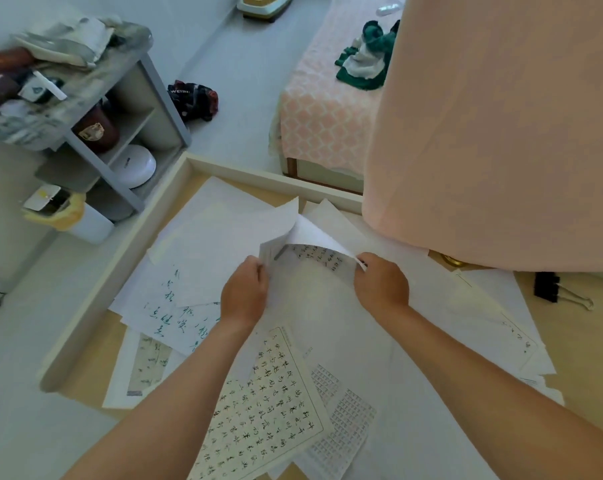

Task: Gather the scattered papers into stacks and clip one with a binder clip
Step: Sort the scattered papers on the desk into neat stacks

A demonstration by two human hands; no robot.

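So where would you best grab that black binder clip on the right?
Probably by its silver wire handles, coming from above on the right: the binder clip lies flat on the bare table, handles pointing away from the papers.

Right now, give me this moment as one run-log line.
phase: gathering | left hand: holds lifted sheets | right hand: pinches same sheets | binder clip: untouched, far right | loose papers: scattered on table
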